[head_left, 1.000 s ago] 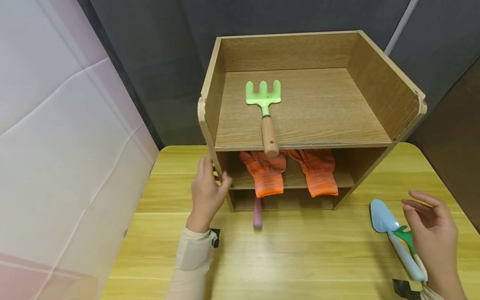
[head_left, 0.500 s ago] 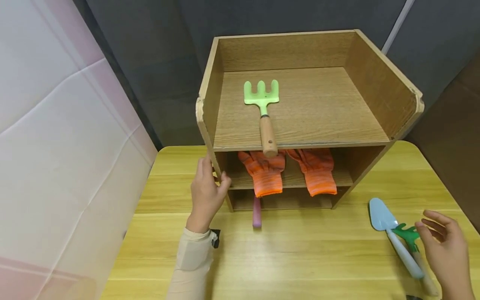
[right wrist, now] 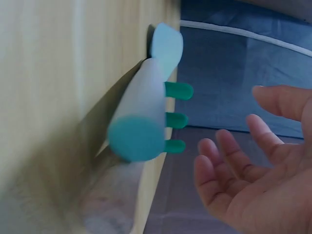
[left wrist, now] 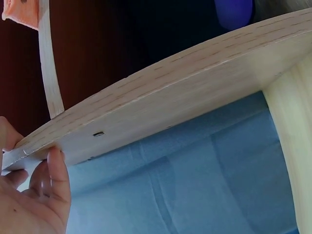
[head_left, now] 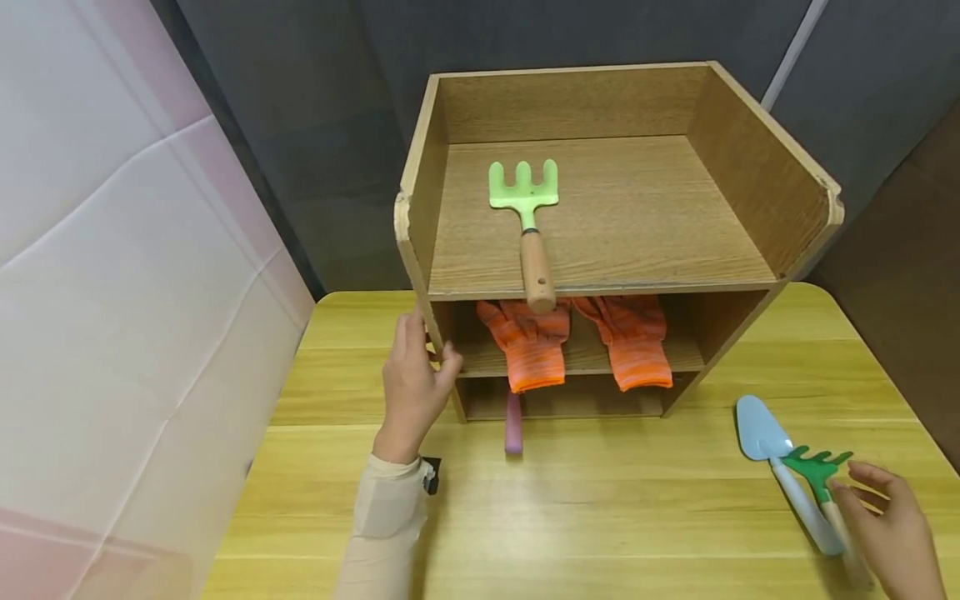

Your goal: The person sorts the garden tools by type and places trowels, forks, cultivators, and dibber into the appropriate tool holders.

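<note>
In the head view my left hand [head_left: 411, 383] grips the left side panel of a small wooden shelf unit [head_left: 592, 287]. The left wrist view has its thumb and fingers on either side of the panel edge [left wrist: 146, 83]. At the lower right, my right hand [head_left: 896, 529] hovers with loosely bent fingers beside a green hand rake [head_left: 813, 471] with a pale handle. A light blue trowel [head_left: 761, 429] lies against that rake on the table. In the right wrist view the right hand [right wrist: 263, 180] holds nothing, apart from the tools.
A light green hand fork [head_left: 525, 200] lies on the top shelf, its wooden handle overhanging the edge. Two orange gloves [head_left: 536, 354] hang over the middle shelf's front. From the bottom compartment sticks out a purple handle [head_left: 513, 425]. A white panel [head_left: 135, 317] stands left.
My right hand has moved down and right across the tools, uncovering more of the green hand rake. The left hand stays on the shelf unit's side panel.
</note>
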The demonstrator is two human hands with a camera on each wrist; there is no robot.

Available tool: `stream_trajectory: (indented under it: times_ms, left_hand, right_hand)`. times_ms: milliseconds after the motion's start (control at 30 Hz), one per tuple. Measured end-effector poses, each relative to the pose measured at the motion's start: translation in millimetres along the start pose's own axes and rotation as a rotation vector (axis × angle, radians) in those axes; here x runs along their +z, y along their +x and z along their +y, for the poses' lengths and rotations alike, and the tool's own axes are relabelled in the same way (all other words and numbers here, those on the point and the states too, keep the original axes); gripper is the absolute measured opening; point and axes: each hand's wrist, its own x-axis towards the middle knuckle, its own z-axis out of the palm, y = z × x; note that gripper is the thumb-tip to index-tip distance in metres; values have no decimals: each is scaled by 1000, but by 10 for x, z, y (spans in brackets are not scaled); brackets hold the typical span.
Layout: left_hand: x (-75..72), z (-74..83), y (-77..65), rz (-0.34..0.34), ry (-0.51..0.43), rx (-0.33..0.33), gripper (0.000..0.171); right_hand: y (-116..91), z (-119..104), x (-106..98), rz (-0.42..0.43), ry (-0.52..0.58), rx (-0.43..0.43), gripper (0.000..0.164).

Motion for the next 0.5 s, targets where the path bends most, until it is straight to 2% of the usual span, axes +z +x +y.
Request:
stream_trajectory:
  times_ms: [167,500]
  left_hand:
    - [12,-10,14,6,-3,-6,56]
    - [3,-7,-11,-6,-13,-17,57]
  right_hand:
    - [85,71,2,-109,-10,110,74]
    - [183,274,23,-217,-49,159,85]
